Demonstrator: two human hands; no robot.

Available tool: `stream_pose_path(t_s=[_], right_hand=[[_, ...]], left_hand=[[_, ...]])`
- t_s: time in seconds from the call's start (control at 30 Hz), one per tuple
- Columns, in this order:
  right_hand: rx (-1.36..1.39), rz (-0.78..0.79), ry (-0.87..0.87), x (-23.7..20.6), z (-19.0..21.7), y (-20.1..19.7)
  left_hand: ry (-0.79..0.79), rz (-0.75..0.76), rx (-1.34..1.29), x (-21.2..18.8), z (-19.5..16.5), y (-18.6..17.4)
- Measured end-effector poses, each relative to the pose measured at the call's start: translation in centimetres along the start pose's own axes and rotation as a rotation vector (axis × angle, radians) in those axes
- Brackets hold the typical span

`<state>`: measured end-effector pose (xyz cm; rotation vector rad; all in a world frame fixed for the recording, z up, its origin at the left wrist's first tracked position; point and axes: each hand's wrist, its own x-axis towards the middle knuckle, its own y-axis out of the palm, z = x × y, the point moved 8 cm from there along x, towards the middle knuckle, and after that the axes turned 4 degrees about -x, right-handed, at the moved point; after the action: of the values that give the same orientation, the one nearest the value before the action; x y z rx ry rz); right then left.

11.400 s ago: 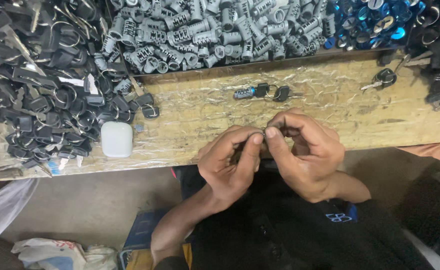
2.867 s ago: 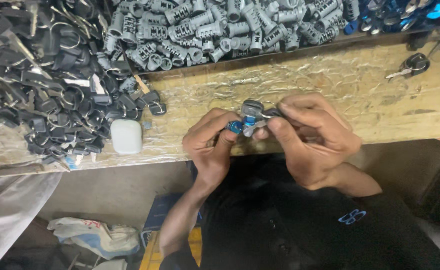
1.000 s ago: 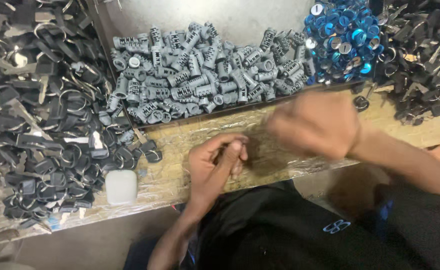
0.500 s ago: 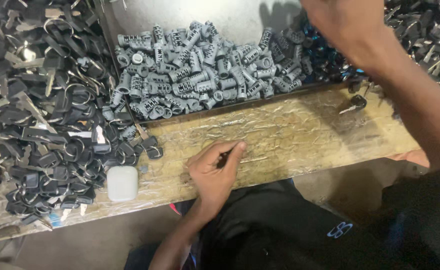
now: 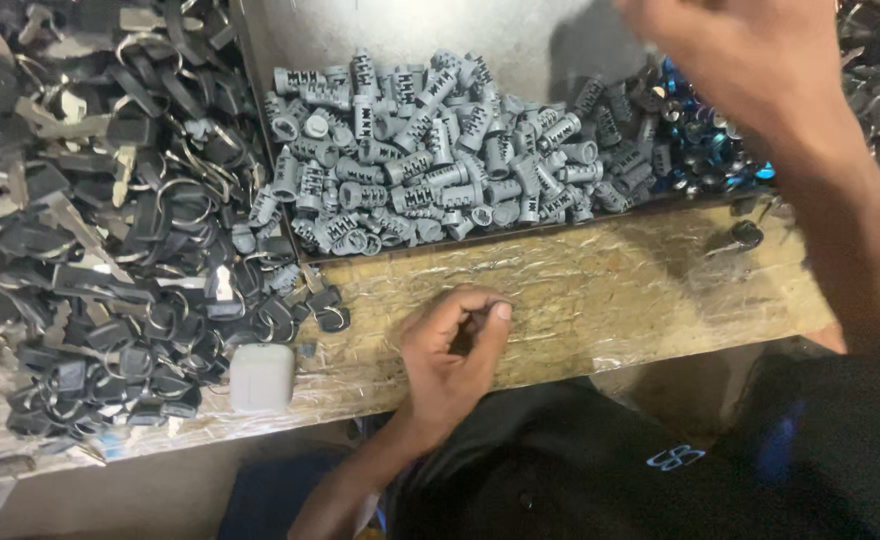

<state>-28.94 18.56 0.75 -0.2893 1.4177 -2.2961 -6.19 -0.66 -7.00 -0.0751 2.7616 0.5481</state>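
Grey lock cylinders (image 5: 440, 150), apparently heaped.

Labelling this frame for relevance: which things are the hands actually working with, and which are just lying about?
In hand:
- left hand, curled on the plastic-wrapped wooden bench; whether it holds anything cannot be told
- right hand, raised over the shiny blue round parts
- heap of grey ribbed metal cylinders beside them

Lying about:
- pile of black-headed keys on rings
- small white rounded case
- lone key

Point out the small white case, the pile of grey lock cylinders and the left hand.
small white case (image 5: 262, 377), head view, middle of its top face.
pile of grey lock cylinders (image 5: 430, 160), head view, centre of the heap.
left hand (image 5: 452, 355), head view, back of the hand.
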Motion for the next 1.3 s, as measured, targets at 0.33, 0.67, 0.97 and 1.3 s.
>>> stream_pose_path(t_s=[0.33,0.67,0.97,1.3], right_hand=[[1.105,0.362,0.521,-15.9,8.1,7.9],[1.137,0.282,0.526,-16.5,8.3,7.9],[1.093,0.319,0.533,-15.6,8.3,8.8],[0.927,0.337,0.623,-14.5,8.9,9.2]], left_hand=[[-0.169,0.111,-0.282,-1.3,-0.8,1.4],[0.028,0.036,-0.125,-2.5,-2.1,2.2],[0.081,0.058,0.308,-1.3,-4.4,1.1],[0.058,0.0,0.137,-0.8,-3.1,-0.4]])
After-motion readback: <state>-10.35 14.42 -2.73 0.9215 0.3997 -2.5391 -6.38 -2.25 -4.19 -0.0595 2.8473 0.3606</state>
